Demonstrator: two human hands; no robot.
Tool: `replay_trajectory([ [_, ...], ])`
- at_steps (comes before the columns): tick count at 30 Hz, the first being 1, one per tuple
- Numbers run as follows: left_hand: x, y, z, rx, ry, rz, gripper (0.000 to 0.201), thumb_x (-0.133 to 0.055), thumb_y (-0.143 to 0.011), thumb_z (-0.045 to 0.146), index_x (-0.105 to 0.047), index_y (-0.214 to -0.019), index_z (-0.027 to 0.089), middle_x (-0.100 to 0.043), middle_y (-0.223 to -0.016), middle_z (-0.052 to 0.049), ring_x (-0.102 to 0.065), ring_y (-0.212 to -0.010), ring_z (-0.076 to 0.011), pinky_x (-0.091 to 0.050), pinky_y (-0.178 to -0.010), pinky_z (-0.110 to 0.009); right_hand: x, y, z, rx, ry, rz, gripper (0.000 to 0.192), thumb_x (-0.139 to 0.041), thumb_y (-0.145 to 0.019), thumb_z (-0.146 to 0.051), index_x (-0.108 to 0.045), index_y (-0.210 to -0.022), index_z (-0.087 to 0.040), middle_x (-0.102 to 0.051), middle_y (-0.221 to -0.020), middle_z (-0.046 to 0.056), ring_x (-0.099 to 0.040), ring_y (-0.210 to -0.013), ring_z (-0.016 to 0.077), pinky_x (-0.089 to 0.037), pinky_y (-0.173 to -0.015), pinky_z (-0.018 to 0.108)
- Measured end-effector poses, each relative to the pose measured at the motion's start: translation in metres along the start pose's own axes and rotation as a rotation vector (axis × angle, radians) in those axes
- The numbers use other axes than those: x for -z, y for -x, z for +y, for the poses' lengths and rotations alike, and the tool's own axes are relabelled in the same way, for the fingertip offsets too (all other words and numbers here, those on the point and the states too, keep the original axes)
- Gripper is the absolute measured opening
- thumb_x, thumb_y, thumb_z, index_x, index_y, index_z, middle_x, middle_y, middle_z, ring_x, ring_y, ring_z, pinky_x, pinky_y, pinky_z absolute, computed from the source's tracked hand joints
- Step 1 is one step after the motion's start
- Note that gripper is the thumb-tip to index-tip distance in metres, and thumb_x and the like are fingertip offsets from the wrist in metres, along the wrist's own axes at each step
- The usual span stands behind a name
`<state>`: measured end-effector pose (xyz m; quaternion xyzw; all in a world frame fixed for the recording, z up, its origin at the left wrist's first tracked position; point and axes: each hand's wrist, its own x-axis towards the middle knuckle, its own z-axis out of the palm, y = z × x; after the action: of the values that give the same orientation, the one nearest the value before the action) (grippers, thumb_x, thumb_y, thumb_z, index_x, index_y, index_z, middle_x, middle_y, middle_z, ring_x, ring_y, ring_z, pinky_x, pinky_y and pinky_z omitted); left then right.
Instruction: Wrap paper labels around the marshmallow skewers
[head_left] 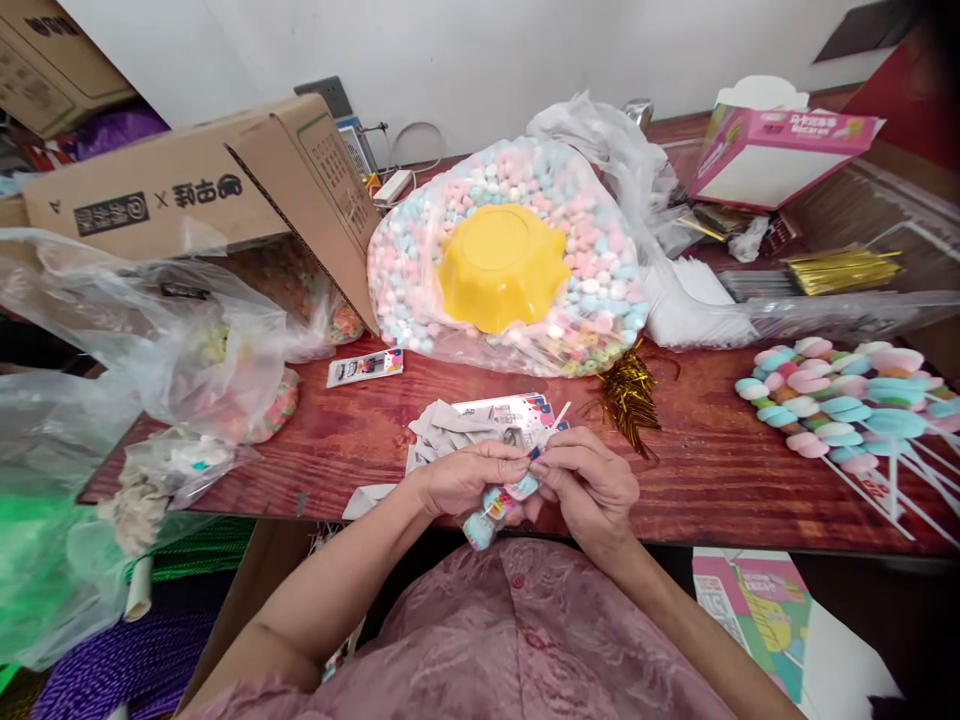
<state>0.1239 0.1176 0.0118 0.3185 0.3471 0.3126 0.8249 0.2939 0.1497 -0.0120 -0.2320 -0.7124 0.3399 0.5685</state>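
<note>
My left hand (469, 475) is closed around a wrapped marshmallow skewer (489, 512) just past the table's front edge. Blue and other bright colours show through its clear wrapper. Fingers of my right hand (596, 485) pinch the skewer's upper end, where a white stick (561, 415) pokes out. What exactly the fingertips press there is partly hidden. Right behind my hands lie printed labels (536, 408) and crumpled pale backing strips (442, 432). A bundle of gold twist ties (631, 400) rests beyond my right hand.
A big clear bag of pastel marshmallows (420, 240) stands at the back, with a yellow scalloped bowl (501, 265) upside down on it. Finished-looking marshmallow skewers (847, 400) are piled right. A cardboard box (172, 190) and plastic bags (225, 375) crowd the left.
</note>
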Motion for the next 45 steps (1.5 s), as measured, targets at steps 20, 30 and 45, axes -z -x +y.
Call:
replay_trajectory([
  [20,-0.03,0.01,-0.014,-0.028,-1.306,-0.002,0.02,-0.041,-0.097,0.028,-0.056,-0.09,0.018,-0.058,-0.09,-0.005,-0.054,-0.084,-0.0172,-0.046,-0.08,-0.032,0.05,0.023,-0.018,0.021,0.539,-0.651,0.021,-0.045,-0.085,-0.01,-0.058,-0.071,-0.018,-0.059,-0.066,0.002,-0.052,-0.073,0.0166,-0.036,-0.075,0.037],
  [30,-0.03,-0.006,-0.052,-0.225,-1.799,0.476,0.025,-0.037,-0.094,0.013,-0.062,-0.093,0.017,-0.062,-0.085,-0.007,-0.058,-0.076,-0.0196,-0.045,-0.072,-0.032,0.066,0.017,0.013,-0.311,0.334,-0.531,0.023,-0.052,-0.097,-0.024,-0.067,-0.081,-0.02,-0.067,-0.079,0.002,-0.057,-0.08,0.0159,-0.044,-0.072,0.029],
  [45,0.022,-0.019,-0.016,-0.167,-0.582,0.542,0.029,-0.054,-0.082,0.037,-0.062,-0.067,0.014,-0.045,-0.059,0.003,-0.037,-0.056,-0.0089,-0.027,-0.053,-0.022,0.149,-0.008,0.038,0.128,1.051,-0.697,0.018,-0.058,-0.09,-0.019,-0.072,-0.083,-0.026,-0.07,-0.094,0.003,-0.047,-0.085,0.0213,-0.025,-0.069,0.037],
])
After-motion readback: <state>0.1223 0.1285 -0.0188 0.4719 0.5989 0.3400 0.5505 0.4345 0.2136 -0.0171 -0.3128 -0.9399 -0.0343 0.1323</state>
